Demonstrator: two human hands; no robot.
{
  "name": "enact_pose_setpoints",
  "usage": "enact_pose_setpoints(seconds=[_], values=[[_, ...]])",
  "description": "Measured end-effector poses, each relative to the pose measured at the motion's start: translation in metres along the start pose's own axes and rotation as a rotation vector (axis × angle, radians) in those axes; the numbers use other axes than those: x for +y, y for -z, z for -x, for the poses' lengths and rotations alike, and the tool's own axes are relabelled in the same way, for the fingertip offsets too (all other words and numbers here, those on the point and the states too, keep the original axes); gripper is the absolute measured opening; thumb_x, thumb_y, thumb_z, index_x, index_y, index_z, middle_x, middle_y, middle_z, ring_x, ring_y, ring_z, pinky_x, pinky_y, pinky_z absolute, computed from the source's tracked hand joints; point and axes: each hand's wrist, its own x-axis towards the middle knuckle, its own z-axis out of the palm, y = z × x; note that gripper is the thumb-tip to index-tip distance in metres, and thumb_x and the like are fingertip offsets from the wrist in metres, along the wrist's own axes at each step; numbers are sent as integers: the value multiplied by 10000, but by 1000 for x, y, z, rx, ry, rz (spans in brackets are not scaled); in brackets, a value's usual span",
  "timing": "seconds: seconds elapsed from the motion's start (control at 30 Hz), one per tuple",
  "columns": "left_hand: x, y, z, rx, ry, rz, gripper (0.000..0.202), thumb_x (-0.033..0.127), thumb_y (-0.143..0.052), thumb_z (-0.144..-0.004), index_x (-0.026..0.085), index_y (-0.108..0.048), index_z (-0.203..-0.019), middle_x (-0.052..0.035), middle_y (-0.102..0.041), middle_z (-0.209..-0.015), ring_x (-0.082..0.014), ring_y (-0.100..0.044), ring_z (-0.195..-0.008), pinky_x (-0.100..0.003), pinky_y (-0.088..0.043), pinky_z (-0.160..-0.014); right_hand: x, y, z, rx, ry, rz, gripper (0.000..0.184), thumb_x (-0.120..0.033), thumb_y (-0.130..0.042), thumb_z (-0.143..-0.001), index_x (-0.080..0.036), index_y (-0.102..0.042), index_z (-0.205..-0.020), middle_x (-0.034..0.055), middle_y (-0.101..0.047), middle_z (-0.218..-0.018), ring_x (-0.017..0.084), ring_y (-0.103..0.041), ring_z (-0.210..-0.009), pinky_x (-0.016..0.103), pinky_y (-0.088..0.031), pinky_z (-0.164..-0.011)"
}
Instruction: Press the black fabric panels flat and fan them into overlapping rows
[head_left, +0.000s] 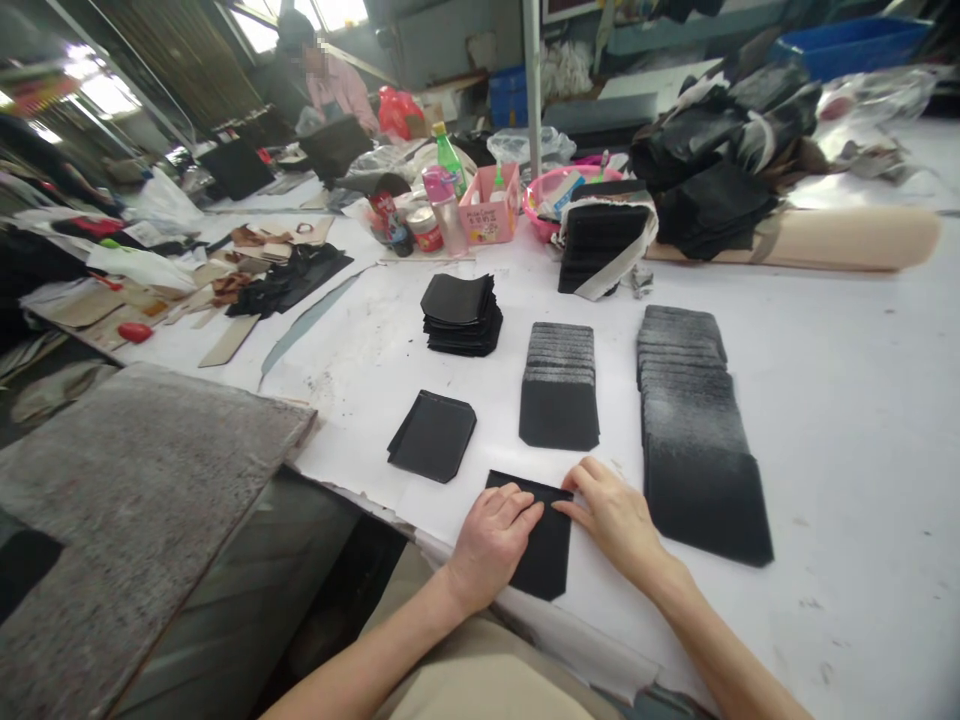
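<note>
A flat black cut piece (pixel 546 552) lies at the near edge of the white table (pixel 825 400). My left hand (pixel 491 540) rests on its left side with fingers curled and pressing down. Over at the piece's right edge, my right hand (pixel 611 515) has its fingers together, pinching or pressing the upper corner. Whether either hand grips the piece or only presses on it is unclear. A small pile of similar black pieces (pixel 433 435) lies just left of the hands. Two fanned rows of black pieces (pixel 559 390) (pixel 697 430) lie ahead and to the right.
A taller stack of black pieces (pixel 461 313) sits further back. Bottles, a pink box (pixel 491 210) and a pink basin (pixel 559 195) crowd the far middle. A beige roll (pixel 840 238) and heaped black material (pixel 712 150) lie at back right. A grey felt board (pixel 142 490) is at left. Another person (pixel 330 80) works far off.
</note>
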Motion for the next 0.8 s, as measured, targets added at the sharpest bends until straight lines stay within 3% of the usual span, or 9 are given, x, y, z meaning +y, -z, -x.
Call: enact_pose_setpoints(seconds=[0.13,0.23,0.37,0.43,0.53,0.67,0.8], values=[[4,7,-6,55,41,-21,329,94,-453,-926,185,-582,-1215,-94,-632,-1106,-224,-570,-1089,-390,-492,-932,4,-5,0,-11,-19,-180,125,-284,-649,-843,-227,-548,-795,3,-600,-793,186,-562,-737,299,-414,-654],[3,12,-20,138,58,-126,317,164,-509,-934,196,-557,-1246,-116,-626,-1135,-252,-563,-1126,-446,-456,-971,14,-13,-3,-72,-30,-446,182,-370,-632,-844,-229,-562,-752,-11,-585,-685,162,-528,-612,284,-424,-582],[-8,17,-37,52,36,-110,70,246,-565,-930,193,-609,-918,-39,-642,-783,-198,-627,-799,-366,-485,-769,26,-22,-13,-45,-21,-638,249,-446,-667,-796,-222,-613,-702,9,-604,-667,178,-559,-625,284,-463,-585],[-12,20,-38,1,33,-88,165,251,-571,-928,194,-562,-774,-10,-608,-683,-167,-601,-675,-322,-453,-670,26,-22,-16,-31,-48,-662,266,-482,-677,-777,-225,-653,-715,25,-630,-677,195,-587,-639,293,-493,-599],[-15,27,-33,-25,74,-30,208,272,-592,-918,191,-551,-732,-5,-618,-677,-152,-599,-643,-297,-423,-638,27,-23,-18,-39,-96,-714,304,-524,-677,-766,-221,-693,-775,62,-676,-745,231,-634,-706,309,-542,-645],[-32,50,-25,31,311,197,171,275,-538,-950,204,-617,-816,-1,-664,-756,-139,-619,-684,-260,-422,-647,37,-31,-16,29,-174,-772,363,-552,-673,-767,-206,-688,-876,97,-701,-872,258,-670,-801,327,-574,-728],[-77,79,-24,241,591,346,218,339,-448,-984,214,-625,-961,3,-671,-799,-141,-613,-699,-245,-442,-648,45,-37,-15,153,-155,-635,370,-571,-620,-812,-216,-666,-904,85,-697,-891,232,-669,-758,310,-569,-687]])
